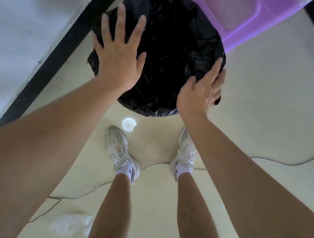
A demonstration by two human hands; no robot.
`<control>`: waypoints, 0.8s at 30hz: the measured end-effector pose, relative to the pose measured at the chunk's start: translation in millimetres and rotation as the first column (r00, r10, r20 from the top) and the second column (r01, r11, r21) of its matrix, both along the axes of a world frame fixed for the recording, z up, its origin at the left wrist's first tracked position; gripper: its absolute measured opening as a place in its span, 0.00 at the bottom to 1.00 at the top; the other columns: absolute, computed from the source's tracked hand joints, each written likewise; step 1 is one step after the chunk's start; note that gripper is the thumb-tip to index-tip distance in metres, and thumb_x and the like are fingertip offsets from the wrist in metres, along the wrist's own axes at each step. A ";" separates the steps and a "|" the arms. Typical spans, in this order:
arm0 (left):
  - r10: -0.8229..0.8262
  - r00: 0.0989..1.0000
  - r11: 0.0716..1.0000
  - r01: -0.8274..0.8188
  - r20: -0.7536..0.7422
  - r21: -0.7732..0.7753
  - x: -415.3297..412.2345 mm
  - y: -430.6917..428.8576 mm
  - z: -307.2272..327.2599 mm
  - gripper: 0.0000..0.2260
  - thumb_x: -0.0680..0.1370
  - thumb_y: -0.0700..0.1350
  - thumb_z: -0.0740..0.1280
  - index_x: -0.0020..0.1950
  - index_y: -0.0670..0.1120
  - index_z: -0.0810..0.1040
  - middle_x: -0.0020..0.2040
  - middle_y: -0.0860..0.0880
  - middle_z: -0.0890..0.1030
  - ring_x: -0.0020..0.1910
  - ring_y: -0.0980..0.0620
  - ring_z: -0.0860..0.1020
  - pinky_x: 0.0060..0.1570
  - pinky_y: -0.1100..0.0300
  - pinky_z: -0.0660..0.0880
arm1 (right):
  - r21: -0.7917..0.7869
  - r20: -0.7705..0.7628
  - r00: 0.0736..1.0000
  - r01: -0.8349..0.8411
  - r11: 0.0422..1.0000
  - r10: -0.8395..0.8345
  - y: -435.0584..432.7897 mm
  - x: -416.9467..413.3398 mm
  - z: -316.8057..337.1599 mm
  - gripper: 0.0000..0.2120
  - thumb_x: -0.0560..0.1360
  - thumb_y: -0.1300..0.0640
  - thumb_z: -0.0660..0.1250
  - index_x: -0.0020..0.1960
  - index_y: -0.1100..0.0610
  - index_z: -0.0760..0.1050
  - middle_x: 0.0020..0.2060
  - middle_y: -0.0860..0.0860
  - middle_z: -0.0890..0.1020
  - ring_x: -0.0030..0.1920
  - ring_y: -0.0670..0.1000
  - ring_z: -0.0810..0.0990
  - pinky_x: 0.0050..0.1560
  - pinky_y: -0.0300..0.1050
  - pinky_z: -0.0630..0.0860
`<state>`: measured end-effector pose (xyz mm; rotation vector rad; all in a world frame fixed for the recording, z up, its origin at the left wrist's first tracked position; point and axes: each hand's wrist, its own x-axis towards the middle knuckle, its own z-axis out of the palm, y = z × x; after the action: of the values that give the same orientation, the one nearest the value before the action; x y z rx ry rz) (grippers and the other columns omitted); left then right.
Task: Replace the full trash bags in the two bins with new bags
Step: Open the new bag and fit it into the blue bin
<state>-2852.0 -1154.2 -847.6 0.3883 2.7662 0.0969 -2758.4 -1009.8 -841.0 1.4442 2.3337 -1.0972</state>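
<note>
A round bin lined with a black trash bag (170,49) stands on the floor just ahead of my feet; the bag is folded over the rim and its inside looks dark and hollow. My left hand (118,51) hovers flat over the bin's left rim, fingers spread, holding nothing. My right hand (203,90) lies against the bin's near right rim, fingers curved along the black plastic. Whether it pinches the plastic I cannot tell.
A purple plastic stool (237,13) stands behind the bin on the right. A white wall with a black skirting (48,66) runs along the left. A crumpled clear plastic bag (71,225) lies on the cream floor near my left leg.
</note>
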 end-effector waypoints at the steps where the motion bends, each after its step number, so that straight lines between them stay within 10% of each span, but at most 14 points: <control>1: 0.063 0.992 0.998 -0.061 0.105 -0.029 -8.5 -0.5 -6.9 0.30 0.81 0.59 0.55 0.80 0.57 0.44 0.80 0.42 0.43 0.76 0.31 0.53 0.70 0.34 0.61 | -0.012 0.005 0.999 -0.038 0.999 0.038 0.2 -5.1 -6.1 0.34 0.82 0.54 0.57 0.81 0.48 0.42 0.80 0.53 0.48 0.77 0.59 0.54 0.75 0.58 0.54; 5: 0.379 0.880 0.907 -0.415 0.286 0.074 -18.0 -14.0 -16.0 0.30 0.82 0.61 0.50 0.80 0.56 0.40 0.79 0.41 0.56 0.68 0.34 0.70 0.63 0.45 0.69 | -0.101 0.008 0.998 0.063 0.993 -0.063 33.9 -14.5 -36.3 0.28 0.85 0.46 0.51 0.81 0.52 0.49 0.76 0.56 0.63 0.72 0.59 0.67 0.70 0.49 0.62; 11: 0.407 0.711 0.635 -0.672 0.574 0.382 20.7 -58.9 -35.5 0.32 0.79 0.60 0.61 0.79 0.58 0.50 0.71 0.53 0.70 0.69 0.52 0.70 0.69 0.57 0.66 | -0.178 0.047 0.998 -0.023 0.984 0.032 65.2 0.2 -46.6 0.22 0.84 0.41 0.49 0.64 0.56 0.68 0.49 0.52 0.76 0.52 0.55 0.75 0.51 0.44 0.68; 19: 0.520 0.810 0.649 -0.581 0.271 0.490 64.2 -39.8 -29.8 0.33 0.82 0.50 0.61 0.80 0.43 0.46 0.76 0.42 0.60 0.71 0.53 0.65 0.58 0.84 0.55 | -0.136 0.039 0.982 -0.179 0.974 0.185 73.0 -0.2 -53.4 0.22 0.82 0.40 0.55 0.66 0.57 0.67 0.50 0.51 0.78 0.53 0.56 0.77 0.51 0.45 0.71; 24: 0.644 0.765 0.725 -0.620 0.026 0.298 112.1 -18.9 7.9 0.39 0.76 0.51 0.66 0.79 0.42 0.48 0.78 0.36 0.51 0.75 0.43 0.58 0.72 0.46 0.58 | -0.075 -0.030 0.996 -0.080 0.994 0.078 52.3 13.8 -30.2 0.34 0.79 0.46 0.63 0.80 0.52 0.53 0.74 0.53 0.66 0.73 0.53 0.66 0.73 0.50 0.61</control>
<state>-2739.9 -1173.1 -839.7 -0.5306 2.8344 0.6762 -2744.6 -957.5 -871.2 1.3067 2.3187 -1.1782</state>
